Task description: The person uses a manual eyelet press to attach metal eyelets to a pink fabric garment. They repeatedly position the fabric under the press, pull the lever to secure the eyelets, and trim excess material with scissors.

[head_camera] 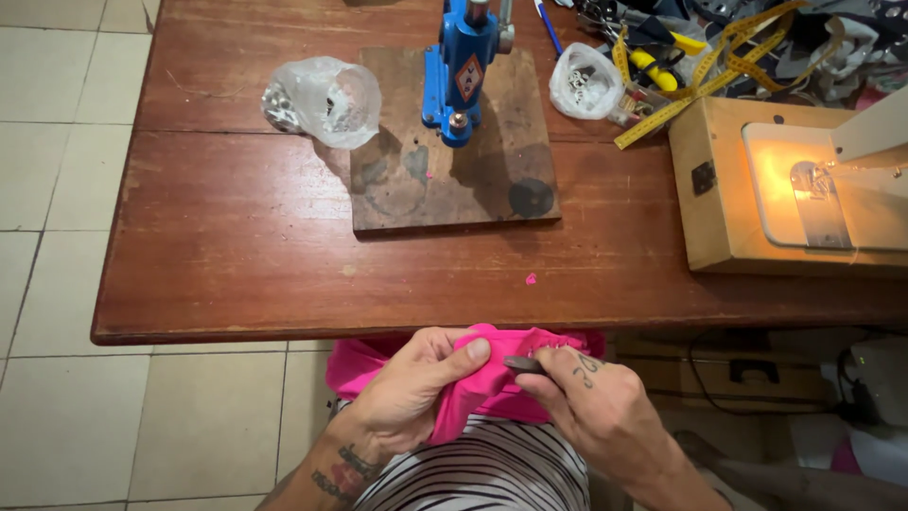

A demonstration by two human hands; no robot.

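Observation:
Below the table's front edge, my left hand [411,388] grips a bright pink piece of fabric [487,378] bunched over my lap. My right hand [591,402] pinches a small dark object [522,363] against the top of the same fabric. Both hands meet at the fold of the cloth, thumbs pressed on it. On the wooden table [236,255] stands a blue hand press [463,66] on a square wooden board [454,180].
Two clear plastic bags of small metal parts lie beside the press, one on the left [322,99] and one on the right [584,80]. A lit sewing machine in a wooden base [785,180], a yellow tape measure [700,71] and tools crowd the right. Tiled floor lies left.

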